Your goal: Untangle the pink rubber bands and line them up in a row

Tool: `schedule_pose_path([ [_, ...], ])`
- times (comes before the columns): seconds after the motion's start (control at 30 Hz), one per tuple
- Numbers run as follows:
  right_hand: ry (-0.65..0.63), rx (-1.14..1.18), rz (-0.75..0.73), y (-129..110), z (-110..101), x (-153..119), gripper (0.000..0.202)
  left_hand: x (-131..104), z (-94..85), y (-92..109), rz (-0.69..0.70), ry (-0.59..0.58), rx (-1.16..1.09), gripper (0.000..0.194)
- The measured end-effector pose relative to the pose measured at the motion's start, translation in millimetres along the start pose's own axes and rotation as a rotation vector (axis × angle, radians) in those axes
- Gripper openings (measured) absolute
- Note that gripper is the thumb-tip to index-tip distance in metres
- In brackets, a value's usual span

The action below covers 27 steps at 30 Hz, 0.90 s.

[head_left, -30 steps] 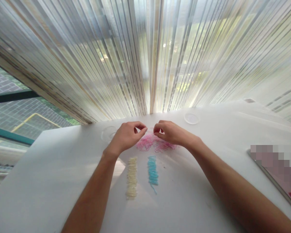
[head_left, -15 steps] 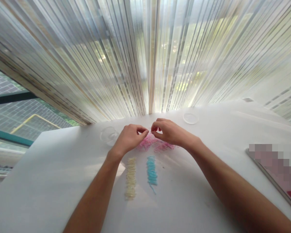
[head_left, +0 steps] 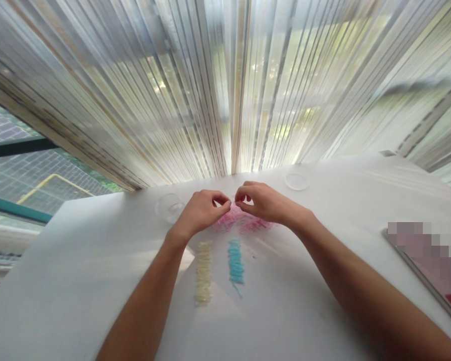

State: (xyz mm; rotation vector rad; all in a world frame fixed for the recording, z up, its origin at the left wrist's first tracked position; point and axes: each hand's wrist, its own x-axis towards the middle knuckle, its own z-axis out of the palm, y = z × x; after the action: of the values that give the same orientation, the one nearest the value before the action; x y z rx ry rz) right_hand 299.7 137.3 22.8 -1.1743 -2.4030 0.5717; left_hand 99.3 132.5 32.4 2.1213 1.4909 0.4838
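pink strands: they lie on the white table in front of you, a loose, tangled heap beneath your fingertips, spreading to the right under your right hand. judged by layout alone, this colour appears to be the part left unfinished, since no neat bundle of pink is seen. your left hand stands at the near left of the heap, thumb and forefinger curved into a pinch; your right hand faces it in a like pinch, the two sets of fingertips just apart. whether either pinch grips a strand is too fine to tell.

nearer to you lie two narrow, ordered stacks, which you may judge to be done: a blue bundle, with one loose tail at its near end, and, to its left, a longer cream bundle. the two are parallel and apart from each other. how many pieces each contains cannot be read.

farther out, a clear round container sits beside your left hand, and a clear disc lies beyond your right. the white table carries all of these; a striped curtain hangs behind.
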Motion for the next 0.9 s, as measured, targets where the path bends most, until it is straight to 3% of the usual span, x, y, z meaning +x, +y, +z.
schedule_pose_path([
  [0.4, -0.081, 0.015, 0.101, 7, 2, 0, 0.023, -3, -8.8, -7, -0.003, 0.008, 0.11, 0.023],
  [0.9, -0.211, -0.075, 0.255, 24, -22, -8, 0.024, -4, -16.4, -6, 0.011, -0.001, 0.097, 0.021],
])
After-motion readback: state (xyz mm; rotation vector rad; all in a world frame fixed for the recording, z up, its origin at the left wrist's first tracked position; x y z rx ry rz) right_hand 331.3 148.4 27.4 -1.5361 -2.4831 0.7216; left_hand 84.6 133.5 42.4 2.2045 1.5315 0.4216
